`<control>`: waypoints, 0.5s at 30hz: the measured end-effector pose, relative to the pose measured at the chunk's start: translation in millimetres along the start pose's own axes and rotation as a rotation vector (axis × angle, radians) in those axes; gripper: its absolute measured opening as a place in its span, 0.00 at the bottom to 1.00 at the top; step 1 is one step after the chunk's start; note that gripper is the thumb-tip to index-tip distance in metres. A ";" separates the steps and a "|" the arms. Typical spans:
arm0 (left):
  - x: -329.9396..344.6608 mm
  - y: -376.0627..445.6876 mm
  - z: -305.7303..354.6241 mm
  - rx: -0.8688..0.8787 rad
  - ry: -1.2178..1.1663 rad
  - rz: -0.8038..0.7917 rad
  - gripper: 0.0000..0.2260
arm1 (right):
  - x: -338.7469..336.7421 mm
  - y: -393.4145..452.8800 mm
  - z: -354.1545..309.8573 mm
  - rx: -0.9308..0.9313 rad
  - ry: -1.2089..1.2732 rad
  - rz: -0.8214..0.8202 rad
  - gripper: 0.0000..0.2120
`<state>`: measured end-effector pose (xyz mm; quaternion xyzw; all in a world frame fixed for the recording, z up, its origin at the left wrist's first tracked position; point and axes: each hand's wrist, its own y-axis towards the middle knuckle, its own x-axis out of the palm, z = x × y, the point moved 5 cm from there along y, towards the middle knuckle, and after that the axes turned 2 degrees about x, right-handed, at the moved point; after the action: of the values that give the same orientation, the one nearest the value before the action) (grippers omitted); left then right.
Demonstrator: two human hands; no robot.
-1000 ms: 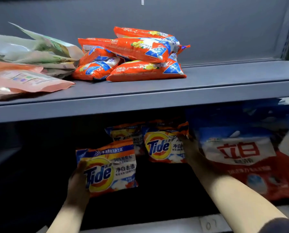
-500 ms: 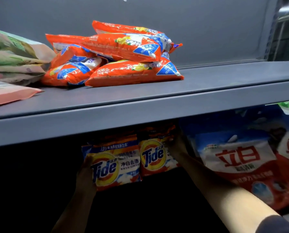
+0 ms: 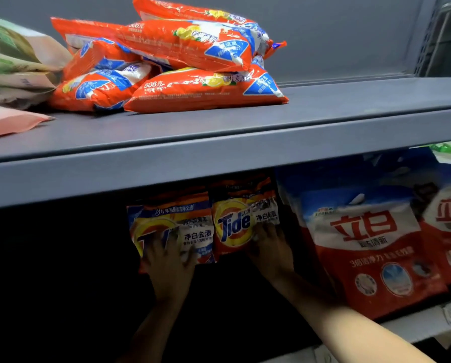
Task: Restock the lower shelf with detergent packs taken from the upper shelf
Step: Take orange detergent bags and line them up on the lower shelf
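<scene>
Two orange Tide detergent packs stand upright side by side in the dark lower shelf. My left hand [image 3: 168, 260] lies with spread fingers flat against the front of the left Tide pack [image 3: 190, 226]. My right hand [image 3: 270, 247] presses with spread fingers on the lower right of the right Tide pack [image 3: 235, 221]. Several more orange detergent packs [image 3: 182, 64] lie piled on the grey upper shelf [image 3: 219, 153].
Large red, white and blue detergent bags [image 3: 371, 247] stand right of the Tide packs on the lower shelf. Pale green and pink bags [image 3: 12, 74] lie at the upper shelf's left end. The lower shelf left of my left hand is dark.
The left Tide pack went further back, beside the other pack. My left hand shifted from its left edge onto its front. My right hand came round from behind onto the right pack's front.
</scene>
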<state>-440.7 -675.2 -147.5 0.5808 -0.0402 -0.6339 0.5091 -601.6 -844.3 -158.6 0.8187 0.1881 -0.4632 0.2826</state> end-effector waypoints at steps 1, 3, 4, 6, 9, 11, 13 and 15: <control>8.0 -3.9 8.6 0.086 0.002 -0.090 0.23 | 2.0 -1.6 -1.4 0.005 -0.009 -0.003 0.29; 25.2 -10.9 13.9 0.157 0.024 -0.284 0.26 | 5.1 -2.8 -4.6 0.011 0.002 -0.027 0.30; 32.6 -12.2 12.2 0.162 0.046 -0.351 0.28 | 7.0 -2.7 -4.2 0.013 0.018 -0.044 0.30; 40.2 -9.4 8.2 0.147 0.059 -0.403 0.31 | 9.4 -2.1 -0.9 -0.005 0.037 -0.085 0.30; 39.0 -3.6 12.5 0.086 0.080 -0.411 0.31 | 6.8 2.3 5.8 -0.053 0.044 -0.168 0.29; 36.9 -3.1 18.3 0.047 0.105 -0.421 0.29 | 2.6 5.3 9.0 -0.066 0.067 -0.236 0.28; 34.0 -4.7 22.5 0.010 0.090 -0.444 0.28 | -1.2 5.1 9.5 -0.085 0.094 -0.323 0.28; 28.6 -5.5 25.8 -0.015 0.091 -0.486 0.28 | -8.5 -0.4 9.4 -0.109 0.128 -0.366 0.27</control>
<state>-458.5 -706.3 -162.7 0.5978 0.1283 -0.7110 0.3473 -612.2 -850.4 -155.2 0.7819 0.3764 -0.4430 0.2252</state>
